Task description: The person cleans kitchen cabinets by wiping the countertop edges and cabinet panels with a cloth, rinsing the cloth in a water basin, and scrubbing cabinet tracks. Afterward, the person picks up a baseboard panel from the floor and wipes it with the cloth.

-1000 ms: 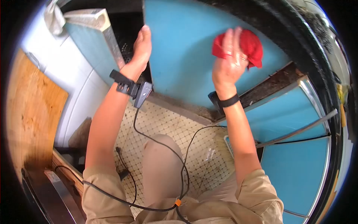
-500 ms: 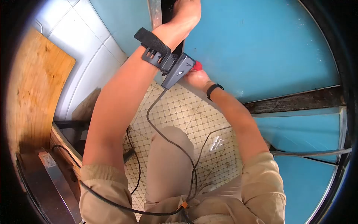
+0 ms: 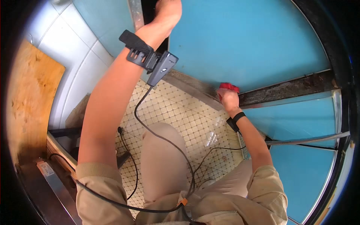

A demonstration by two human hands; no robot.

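Observation:
My right hand (image 3: 228, 100) is closed on a red cloth (image 3: 229, 87), which lies against the lower edge of the blue panel (image 3: 247, 41), just above the dark wooden strip. At the panel's left edge, by a dark gap, is my left hand (image 3: 168, 13); its fingers are cut off or hidden behind the edge, so its grip does not show. A black strap with a grey device (image 3: 162, 68) is on my left wrist, and a black band (image 3: 237, 117) circles the right one.
Below the strip are more blue panels (image 3: 300, 123) with metal frames, crossed by a grey pipe (image 3: 311, 140). A wooden board (image 3: 33, 93) stands at the left by white tiles (image 3: 71, 41). Black cables hang over the patterned floor (image 3: 176, 108). A brush lies near my right forearm.
The red cloth in my right hand has gone from the panel's upper right to its lower left corner, then rightwards along the lower edge. My left hand stays at the left edge as the view shifts.

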